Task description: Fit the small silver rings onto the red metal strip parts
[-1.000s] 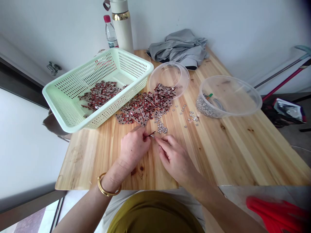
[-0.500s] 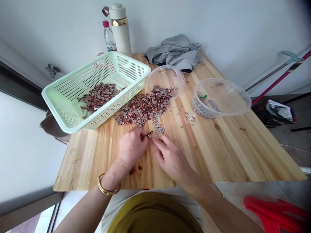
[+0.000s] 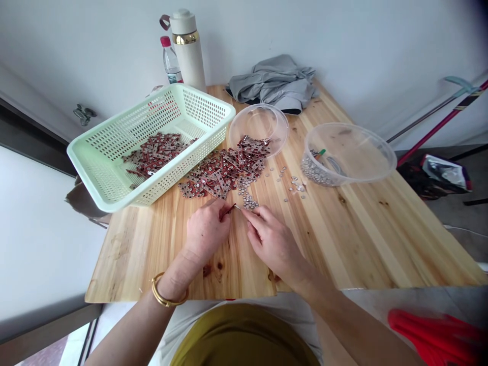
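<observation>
My left hand [image 3: 209,223] is closed on a small dark reddish strip [image 3: 230,209], much of it hidden by the fingers. Pinched in my right hand [image 3: 272,235] is a thin metal tool [image 3: 237,207], its tip touching or very close to the strip; its exact kind cannot be made out. Just beyond the hands lie small silvery round discs [image 3: 248,199]. Behind them spreads a heap of reddish-brown strips with metal dots [image 3: 217,175], reaching up to a clear plastic lid or tub [image 3: 280,122].
A pale green perforated basket [image 3: 148,195] holds more strips at left. On the right, a clear tub [image 3: 366,175] contains many discs. Loose discs [image 3: 295,184] lie between. A white flask [image 3: 189,61], a plastic bottle [image 3: 171,63] and grey cloth [image 3: 270,81] stand at the back.
My right hand has shifted slightly away to the right, and the metal tool's tip sits a little higher. My left hand stays almost in place, still gripping the strip.
</observation>
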The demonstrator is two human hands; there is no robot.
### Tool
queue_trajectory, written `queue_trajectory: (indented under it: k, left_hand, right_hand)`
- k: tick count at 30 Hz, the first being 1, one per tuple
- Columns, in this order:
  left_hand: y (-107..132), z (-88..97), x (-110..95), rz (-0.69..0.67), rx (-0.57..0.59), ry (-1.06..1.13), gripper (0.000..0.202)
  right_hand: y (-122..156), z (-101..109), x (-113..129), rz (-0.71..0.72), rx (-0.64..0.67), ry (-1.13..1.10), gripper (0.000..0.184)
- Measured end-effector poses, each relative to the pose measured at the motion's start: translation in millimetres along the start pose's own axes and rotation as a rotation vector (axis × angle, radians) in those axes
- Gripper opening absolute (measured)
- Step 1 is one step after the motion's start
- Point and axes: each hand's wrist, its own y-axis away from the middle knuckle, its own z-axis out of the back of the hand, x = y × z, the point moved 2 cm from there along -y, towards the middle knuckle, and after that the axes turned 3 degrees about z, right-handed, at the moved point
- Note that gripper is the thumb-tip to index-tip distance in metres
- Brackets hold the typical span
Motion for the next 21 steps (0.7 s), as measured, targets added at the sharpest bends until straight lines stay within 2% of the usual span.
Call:
queue_trajectory:
  k: [12, 21]
  left_hand:
    - [0.7, -1.2, -0.9, -0.029, -0.001, -0.023, 0.012]
    - [-0.4, -0.8, 0.0, -0.018, 0.011, -0.005, 0.013]
  right_hand:
    - [-2.2, 2.6, 1.4, -0.004, 0.025, 0.044, 0.044]
    - [2.0, -8.5, 8.1, 0.032, 0.072, 0.313, 0.046]
